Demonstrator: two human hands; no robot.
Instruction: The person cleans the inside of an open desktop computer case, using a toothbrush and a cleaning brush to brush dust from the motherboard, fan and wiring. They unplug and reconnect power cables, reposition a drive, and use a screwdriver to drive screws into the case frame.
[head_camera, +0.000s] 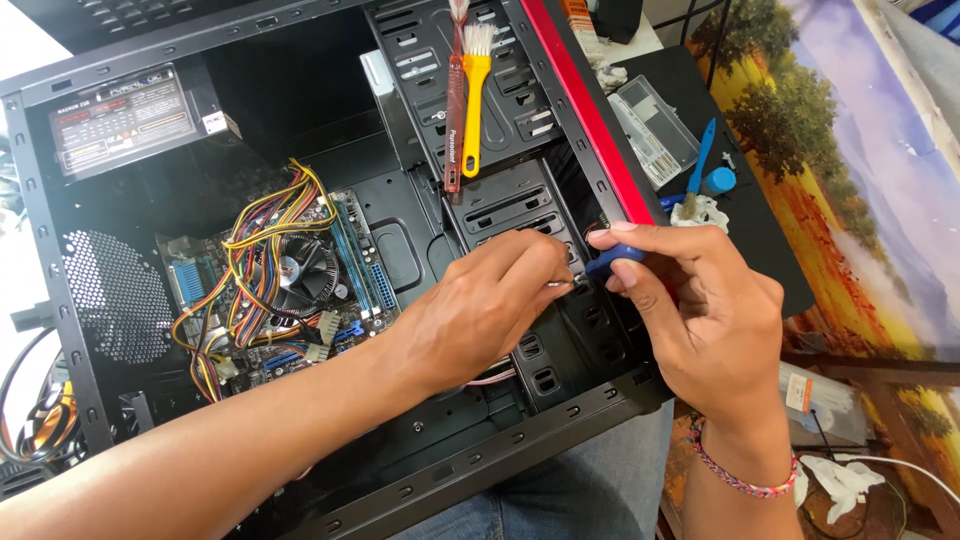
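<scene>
Right hand (700, 310) clamped on blue screwdriver (612, 262); left hand (480, 300) fingers pinched at its tip, near drive cage (520, 200).

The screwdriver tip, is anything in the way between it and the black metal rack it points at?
Nothing visible blocks it. The right hand holds the blue screwdriver by its handle, and the left hand pinches its thin metal tip right at the drive cage wall. Only those fingertips crowd the spot. The two brushes lie higher up, apart.
</scene>
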